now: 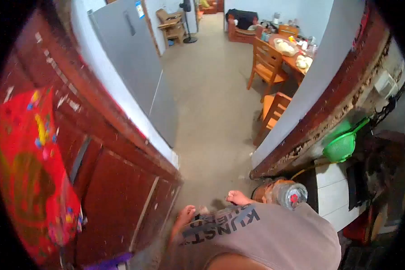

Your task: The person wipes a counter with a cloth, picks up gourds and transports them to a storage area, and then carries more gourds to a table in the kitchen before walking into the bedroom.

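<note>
Both of my hands hang low in front of my printed shirt (238, 231), small in the view. My left hand (187, 212) is nearest the dark red wooden door, its fingers curled in, and nothing shows in it. A little further forward, my right hand (236, 196) is also loosely closed, with no object visible in it. To the right of that hand stands a clear container with a red cap (294, 198), partly hidden by my shirt.
The red-brown door (117, 189) bears a red decoration (36, 157). Through the doorway are a grey refrigerator (126, 58), floor (202, 99), wooden chairs (266, 60) and a dining table (294, 60) with bowls. A green strainer (341, 147) hangs above a tiled counter (332, 184).
</note>
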Tool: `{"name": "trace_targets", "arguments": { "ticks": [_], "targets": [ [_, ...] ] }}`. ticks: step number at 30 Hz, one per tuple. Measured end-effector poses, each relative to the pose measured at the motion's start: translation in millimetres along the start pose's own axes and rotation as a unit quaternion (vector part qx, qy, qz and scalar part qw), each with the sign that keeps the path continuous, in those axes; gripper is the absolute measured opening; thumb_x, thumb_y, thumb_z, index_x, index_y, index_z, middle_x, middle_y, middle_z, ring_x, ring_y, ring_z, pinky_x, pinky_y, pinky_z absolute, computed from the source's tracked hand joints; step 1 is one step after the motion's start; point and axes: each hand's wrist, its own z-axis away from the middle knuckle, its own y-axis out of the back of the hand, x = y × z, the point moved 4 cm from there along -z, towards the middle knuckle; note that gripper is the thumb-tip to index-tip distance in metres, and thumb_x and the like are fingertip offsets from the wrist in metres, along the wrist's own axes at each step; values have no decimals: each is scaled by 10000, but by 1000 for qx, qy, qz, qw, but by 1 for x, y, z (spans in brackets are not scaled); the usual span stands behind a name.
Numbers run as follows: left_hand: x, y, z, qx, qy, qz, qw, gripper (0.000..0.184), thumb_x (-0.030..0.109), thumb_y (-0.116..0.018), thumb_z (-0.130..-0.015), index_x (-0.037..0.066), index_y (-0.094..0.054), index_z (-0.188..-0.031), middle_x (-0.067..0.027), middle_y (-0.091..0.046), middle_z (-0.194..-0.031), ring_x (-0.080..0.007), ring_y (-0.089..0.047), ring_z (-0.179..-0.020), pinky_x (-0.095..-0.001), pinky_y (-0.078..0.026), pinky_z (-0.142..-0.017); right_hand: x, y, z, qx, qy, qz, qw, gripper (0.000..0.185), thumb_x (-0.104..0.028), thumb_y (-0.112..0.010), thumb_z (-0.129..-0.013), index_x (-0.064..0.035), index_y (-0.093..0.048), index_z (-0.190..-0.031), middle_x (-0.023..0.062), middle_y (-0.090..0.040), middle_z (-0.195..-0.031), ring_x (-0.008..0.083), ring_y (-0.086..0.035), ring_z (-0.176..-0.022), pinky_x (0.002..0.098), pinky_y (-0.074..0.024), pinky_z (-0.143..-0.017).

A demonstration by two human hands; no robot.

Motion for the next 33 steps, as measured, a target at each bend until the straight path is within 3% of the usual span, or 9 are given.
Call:
{"name": "trace_targets", "arguments": {
  "ticks": [3, 7, 9, 13, 15, 19, 24, 31, 33],
  "targets": [
    [41, 45, -68, -18, -16, -28, 999, 285, 253, -552, -844, 32, -588, -1020, -141, -637, -935, -269, -616, -867, -347, -473, -748, -16, 36, -48, 140, 99, 114, 979, 325, -114, -640, -758, -113, -377, -567, -58, -332, -486, 58, -304, -446, 257, -256, -396],
    [93, 73, -169, -86, -85, -86, 989, 305, 267, -537, -859, 34, -573, -1052, -138, -621, -987, -246, -604, -902, -339, -465, -760, -78, 63, -65, 246, 46, 23, 968, 351, -191, -642, -796, -100, -405, -554, -33, -368, -490, 71, -322, -444, 261, -259, -397],
    [111, 60, -171, -128, -83, -40, 987, 301, 277, -531, -868, 48, -564, -1062, -107, -620, -985, -212, -593, -904, -326, -457, -766, -87, 64, -50, 252, -2, -56, 966, 372, -247, -612, -831, -97, -413, -556, -20, -368, -491, 75, -320, -428, 270, -254, -387],
    [143, 65, -296, -187, -117, -7, 975, 309, 281, -528, -876, 52, -539, -1084, -80, -609, -979, -163, -563, -909, -307, -448, -772, -125, 109, -135, 215, -41, -167, 961, 387, -312, -557, -867, -102, -402, -580, -24, -341, -507, 80, -294, -422, 264, -240, -387],
    [144, 66, -358, -237, -53, -14, 970, 293, 272, -500, -897, 70, -526, -1107, -69, -597, -1011, -146, -560, -905, -308, -449, -768, -142, 150, -197, 205, -26, -194, 959, 350, -312, -530, -880, -97, -415, -629, -15, -361, -547, 95, -319, -455, 257, -254, -417],
    [153, 83, -450, -303, -63, -41, 950, 332, 293, -518, -888, 79, -503, -1141, -61, -603, -1000, -146, -566, -886, -297, -449, -758, -184, 196, -277, 145, -15, -272, 951, 292, -285, -493, -888, -90, -417, -685, 8, -396, -587, 124, -380, -509, 270, -306, -466],
    [226, 134, -538, -255, -12, -15, 967, 337, 279, -541, -879, 72, -504, -1142, -61, -610, -992, -134, -573, -891, -278, -451, -757, -265, 266, -373, 135, -25, 13, 990, 310, -312, -455, -889, -80, -479, -684, 6, -459, -588, 106, -449, -521, 269, -362, -478],
    [205, 206, -702, -199, 0, -84, 977, 365, 312, -523, -871, 59, -529, -1135, -94, -619, -1008, -165, -580, -934, -288, -449, -791, -372, 331, -510, 130, -10, -22, 991, 298, -283, -457, -896, -55, -489, -705, 25, -489, -623, 119, -486, -564, 261, -391, -523],
    [204, 226, -750, -200, 15, -83, 976, 372, 311, -529, -862, 57, -532, -1134, -104, -619, -1018, -189, -581, -947, -302, -449, -801, -378, 361, -550, 120, -36, 55, 991, 270, -269, -469, -895, -46, -528, -755, 31, -544, -663, 125, -526, -598, 270, -424, -560]
  ]
}}
